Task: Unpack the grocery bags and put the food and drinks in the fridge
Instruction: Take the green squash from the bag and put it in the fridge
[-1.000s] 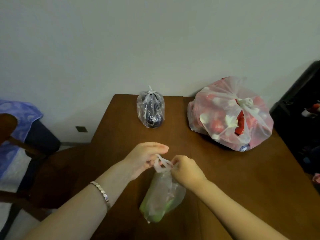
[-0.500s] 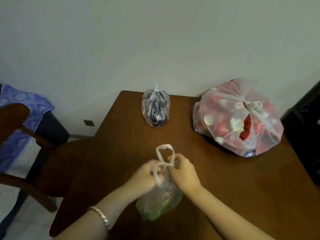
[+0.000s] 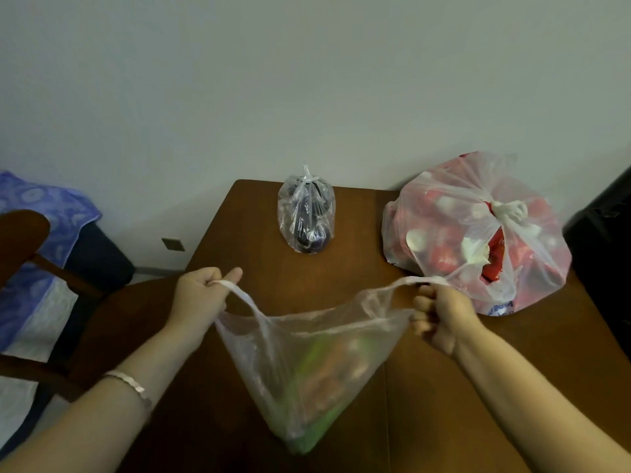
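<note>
The thin clear plastic bag with green produce inside [image 3: 307, 377] is now open. Half a second ago both hands worked close together at its knot; now they are wide apart, and the mouth of the bag is stretched between them over the near part of the brown wooden table [image 3: 478, 387]. The left hand [image 3: 201, 298] is closed around the left handle loop, and the right hand [image 3: 440, 315] is closed around the right one. Through the plastic I see something green and something brownish, but I cannot tell exactly what they are.

This means, I think, that the knot is undone and the contents can be taken out next. The small clear bag with a dark purple vegetable [image 3: 306, 216], at the far side, and the big pink bag full of red packages [image 3: 478, 233], far right, are both still tied. No fridge is in view.
</note>
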The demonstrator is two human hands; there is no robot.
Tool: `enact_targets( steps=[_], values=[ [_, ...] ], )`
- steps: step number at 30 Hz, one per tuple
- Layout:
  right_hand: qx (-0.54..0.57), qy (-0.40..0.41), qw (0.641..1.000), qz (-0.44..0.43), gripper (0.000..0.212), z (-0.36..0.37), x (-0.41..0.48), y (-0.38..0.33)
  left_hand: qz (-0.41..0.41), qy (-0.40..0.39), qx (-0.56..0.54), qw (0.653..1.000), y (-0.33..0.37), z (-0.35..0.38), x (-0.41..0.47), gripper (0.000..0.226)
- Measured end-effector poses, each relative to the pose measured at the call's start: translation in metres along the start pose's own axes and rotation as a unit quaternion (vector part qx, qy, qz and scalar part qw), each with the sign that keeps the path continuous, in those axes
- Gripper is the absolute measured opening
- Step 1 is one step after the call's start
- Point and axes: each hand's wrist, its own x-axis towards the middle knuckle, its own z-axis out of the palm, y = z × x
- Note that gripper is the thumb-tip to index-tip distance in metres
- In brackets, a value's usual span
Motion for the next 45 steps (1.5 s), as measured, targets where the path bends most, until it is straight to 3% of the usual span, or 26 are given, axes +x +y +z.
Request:
enact_targets(
  steps=[5, 7, 9, 10, 12, 14, 15, 17, 19, 20, 22, 24, 26, 28, 34, 36, 38, 41, 43, 45],
  values=[
    [0.074, 0.117, 0.986, -0.087, 0.028, -0.011, 0.005, -0.01, -0.045, -0.017, -0.143, 0.989, 0.016, 0.013, 0.008, 0.029],
    [0.032, 0.163, 0.971, -0.17, 0.018, -0.005, 0.004, -0.003, -0.1, -0.055, -0.272, 0.956, 0.03, 0.028, 0.005, 0.019],
    [-0.062, 0.156, 0.936, -0.311, 0.027, 0.007, -0.001, 0.009, -0.134, -0.109, -0.375, 0.911, 0.042, 0.038, 0.004, 0.012],
    [-0.147, 0.151, 0.891, -0.403, 0.033, 0.014, -0.005, 0.016, -0.136, -0.135, -0.387, 0.902, 0.045, 0.041, 0.002, 0.011],
    [-0.319, 0.114, 0.745, -0.575, 0.04, 0.03, -0.007, 0.027, -0.12, -0.196, -0.367, 0.901, 0.047, 0.043, -0.004, 0.017],
    [-0.434, -0.023, 0.63, -0.643, 0.039, 0.045, 0.001, 0.033, -0.106, -0.266, -0.278, 0.917, 0.048, 0.041, -0.009, 0.024],
    [-0.498, -0.124, 0.598, -0.616, 0.037, 0.052, 0.008, 0.035, -0.099, -0.302, -0.213, 0.924, 0.048, 0.039, -0.01, 0.025],
    [-0.652, -0.261, 0.551, -0.45, 0.033, 0.061, 0.016, 0.04, -0.066, -0.369, -0.042, 0.926, 0.047, 0.035, -0.009, 0.026],
    [-0.791, -0.256, 0.474, -0.289, 0.032, 0.06, 0.028, 0.048, -0.003, -0.406, 0.2, 0.892, 0.04, 0.032, -0.009, 0.029],
    [-0.834, -0.236, 0.438, -0.239, 0.034, 0.056, 0.03, 0.05, 0.036, -0.412, 0.321, 0.852, 0.031, 0.031, -0.009, 0.029],
    [-0.883, -0.191, 0.382, -0.193, 0.041, 0.043, 0.031, 0.05, 0.086, -0.422, 0.479, 0.764, 0.011, 0.031, -0.013, 0.033],
    [-0.898, -0.139, 0.352, -0.224, 0.047, 0.029, 0.032, 0.045, 0.063, -0.466, 0.532, 0.704, -0.006, 0.033, -0.02, 0.043],
    [-0.867, -0.121, 0.366, -0.316, 0.054, 0.016, 0.037, 0.04, 0.032, -0.5, 0.548, 0.67, -0.013, 0.036, -0.025, 0.049],
    [-0.838, -0.131, 0.363, -0.385, 0.062, 0.004, 0.045, 0.034, 0.019, -0.521, 0.536, 0.664, -0.012, 0.042, -0.026, 0.051],
    [-0.846, -0.139, 0.33, -0.394, 0.092, -0.028, 0.062, 0.012, -0.122, -0.535, 0.37, 0.75, 0.0, 0.046, -0.015, 0.038],
    [-0.843, -0.138, 0.347, -0.387, 0.099, -0.031, 0.073, 0.011, -0.132, -0.494, 0.366, 0.778, -0.002, 0.052, -0.016, 0.051],
    [-0.818, -0.169, 0.426, -0.348, 0.099, -0.031, 0.088, 0.013, -0.063, -0.436, 0.455, 0.774, -0.011, 0.064, -0.02, 0.059],
    [-0.695, -0.228, 0.652, -0.2, 0.076, -0.037, 0.11, 0.023, 0.064, -0.349, 0.582, 0.732, -0.031, 0.077, -0.026, 0.04],
    [-0.586, -0.238, 0.767, -0.103, 0.045, -0.044, 0.122, 0.039, 0.098, -0.345, 0.589, 0.724, -0.047, 0.081, -0.024, 0.059],
    [-0.535, -0.18, 0.82, -0.1, 0.031, -0.044, 0.128, 0.058, 0.117, -0.363, 0.575, 0.724, -0.06, 0.081, -0.019, 0.093]
  ],
)
